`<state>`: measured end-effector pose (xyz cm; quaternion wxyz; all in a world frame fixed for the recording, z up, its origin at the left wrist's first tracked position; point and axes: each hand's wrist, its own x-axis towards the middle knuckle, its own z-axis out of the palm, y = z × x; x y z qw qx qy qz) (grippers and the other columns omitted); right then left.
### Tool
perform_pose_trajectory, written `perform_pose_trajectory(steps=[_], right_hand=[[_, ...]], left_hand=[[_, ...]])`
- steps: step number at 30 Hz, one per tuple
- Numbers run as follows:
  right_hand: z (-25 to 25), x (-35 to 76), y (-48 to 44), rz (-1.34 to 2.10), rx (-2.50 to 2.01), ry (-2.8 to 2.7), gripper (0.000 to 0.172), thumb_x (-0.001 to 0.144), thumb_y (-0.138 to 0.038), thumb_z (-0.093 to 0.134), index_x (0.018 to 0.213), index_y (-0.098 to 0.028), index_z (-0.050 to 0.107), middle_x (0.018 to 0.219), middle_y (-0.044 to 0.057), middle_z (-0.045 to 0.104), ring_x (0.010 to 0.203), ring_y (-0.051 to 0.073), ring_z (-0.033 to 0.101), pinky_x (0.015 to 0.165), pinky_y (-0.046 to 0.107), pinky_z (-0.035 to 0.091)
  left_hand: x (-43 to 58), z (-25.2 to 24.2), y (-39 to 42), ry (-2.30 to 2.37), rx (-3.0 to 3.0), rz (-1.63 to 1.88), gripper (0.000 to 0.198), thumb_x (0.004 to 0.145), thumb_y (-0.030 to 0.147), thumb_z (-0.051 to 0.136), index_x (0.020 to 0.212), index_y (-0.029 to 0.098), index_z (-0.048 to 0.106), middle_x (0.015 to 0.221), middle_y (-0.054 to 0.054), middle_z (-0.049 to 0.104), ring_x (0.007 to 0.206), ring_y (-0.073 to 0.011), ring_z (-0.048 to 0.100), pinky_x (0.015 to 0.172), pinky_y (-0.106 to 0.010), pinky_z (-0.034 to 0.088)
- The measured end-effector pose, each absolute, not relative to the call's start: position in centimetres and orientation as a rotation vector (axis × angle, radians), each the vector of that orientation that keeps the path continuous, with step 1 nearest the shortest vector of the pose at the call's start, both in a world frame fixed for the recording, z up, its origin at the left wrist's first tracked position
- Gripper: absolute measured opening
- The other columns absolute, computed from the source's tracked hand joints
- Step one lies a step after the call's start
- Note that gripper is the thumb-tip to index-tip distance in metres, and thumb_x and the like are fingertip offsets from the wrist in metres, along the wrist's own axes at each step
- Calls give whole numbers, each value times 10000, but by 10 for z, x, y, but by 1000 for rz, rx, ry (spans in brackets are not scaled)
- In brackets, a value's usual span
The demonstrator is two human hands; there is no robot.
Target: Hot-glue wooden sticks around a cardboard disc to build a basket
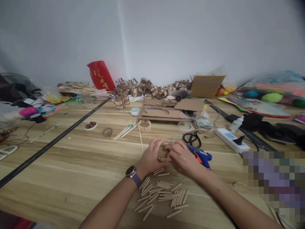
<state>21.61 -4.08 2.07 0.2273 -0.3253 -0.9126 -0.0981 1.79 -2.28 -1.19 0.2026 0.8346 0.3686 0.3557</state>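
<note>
My left hand (152, 156) is wrapped round a small cardboard disc (162, 153) with short wooden sticks standing along its rim. At the right side of the rim, the fingers of my right hand (179, 156) are pinched together; what lies between the fingertips is hidden. A loose pile of short wooden sticks (162, 192) lies on the table just below my hands. Partly behind my right hand rests a blue and orange glue gun (202, 156). Farther off stands a similar stick-walled round cup (144, 126), with a long thin stick (141, 141) beside it.
Cardboard sheets (157, 113) lie beyond the cup, with many stick-built pieces (147, 87) heaped by the wall. Black-handled scissors (192, 139), tape rolls (184, 126) and a white power strip (231, 140) are at right. A bowl of brown beads (91, 125) sits left.
</note>
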Motion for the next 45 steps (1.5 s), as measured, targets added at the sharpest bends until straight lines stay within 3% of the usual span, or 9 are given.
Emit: perform_pose_trajectory(steps=[8, 19, 32, 35, 38, 42, 45], right_hand=[[21, 216, -42, -309, -894, -2512, 184, 819, -63, 480, 825, -192, 610, 1056, 107, 627, 1008, 245, 538, 996, 508, 380], [23, 216, -43, -294, -887, -2499, 163, 868, -101, 469, 862, -197, 600, 1061, 109, 625, 1010, 242, 536, 969, 497, 409], [22, 217, -41, -249, -915, -2506, 127, 887, -149, 490, 832, -181, 600, 1136, 133, 613, 1039, 260, 540, 897, 460, 458], [29, 217, -45, -191, -923, -2498, 110, 889, -195, 516, 924, -191, 620, 1208, 134, 596, 1090, 267, 543, 915, 462, 454], [41, 224, -45, -110, -994, -2408, 208, 885, -294, 548, 1062, -201, 606, 1260, 149, 574, 1142, 274, 534, 934, 456, 450], [59, 251, -45, 4, -1312, -2253, 223, 916, -343, 452, 884, -204, 623, 992, 113, 671, 959, 245, 619, 844, 386, 478], [67, 275, -52, 113, -1862, -2141, 352, 918, -428, 400, 705, -217, 584, 688, 67, 662, 653, 223, 630, 586, 317, 441]], left_hand=[[18, -12, -23, 1040, 2339, 983, 986, 650, 282, 780, 1441, 235, 192, 1444, -143, 288, 1366, -308, 313, 1113, -502, 343], [21, -4, -28, 1075, 2231, 966, 1116, 541, 246, 865, 1440, 268, 205, 1447, -139, 239, 1336, -336, 344, 1097, -520, 359], [27, -6, -31, 1061, 2271, 1066, 992, 647, 189, 768, 1445, 234, 180, 1355, -132, 239, 1318, -319, 327, 1118, -502, 328], [27, -7, -30, 1060, 2261, 1082, 961, 670, 204, 746, 1444, 230, 178, 1378, -138, 209, 1333, -325, 311, 1113, -511, 330], [26, -6, -30, 1075, 2236, 1071, 970, 653, 185, 744, 1445, 230, 186, 1393, -135, 203, 1344, -325, 304, 1120, -505, 323], [24, -4, -31, 1110, 2192, 1025, 986, 616, 126, 744, 1444, 241, 220, 1434, -127, 206, 1363, -320, 292, 1138, -489, 300], [24, -2, -31, 1132, 2151, 996, 1018, 591, 128, 773, 1447, 232, 232, 1464, -135, 193, 1379, -323, 273, 1147, -481, 289]])
